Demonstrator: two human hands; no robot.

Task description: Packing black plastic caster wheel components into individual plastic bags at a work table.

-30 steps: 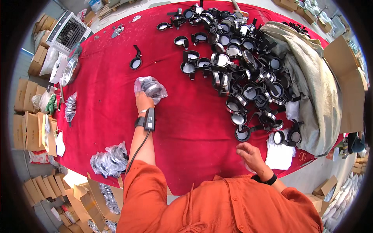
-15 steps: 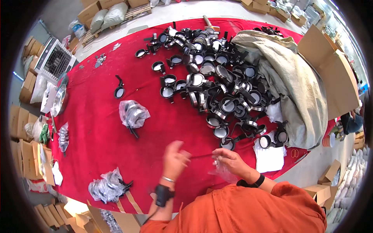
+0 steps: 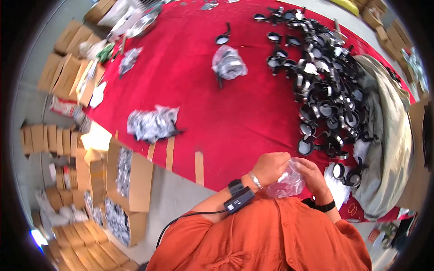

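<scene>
A clear plastic bag (image 3: 285, 184) is held up close to my body, above the near edge of the red-covered table. My left hand (image 3: 270, 168) grips its upper left side, fingertips pinched at the top. On the other side, my right hand (image 3: 313, 175) has its fingers closed on the bag's upper right edge. The bag looks puffed out, and I can make out nothing inside it. Right of my hands lies a white cloth or paper (image 3: 337, 187), with black round pieces (image 3: 338, 170) that have handles and pale discs resting at its top.
A big heap of the same black pieces (image 3: 323, 90) covers the table's right, beside a grey-beige sack (image 3: 389, 135). Bagged bundles (image 3: 153, 124) (image 3: 229, 63) lie on the red cloth (image 3: 199, 99). Open cartons (image 3: 140, 180) stand at lower left.
My view has swung left and down. My left hand, empty and apart before, has come over to the bag in my right hand and taken hold of it. The bag is now spread wider.
</scene>
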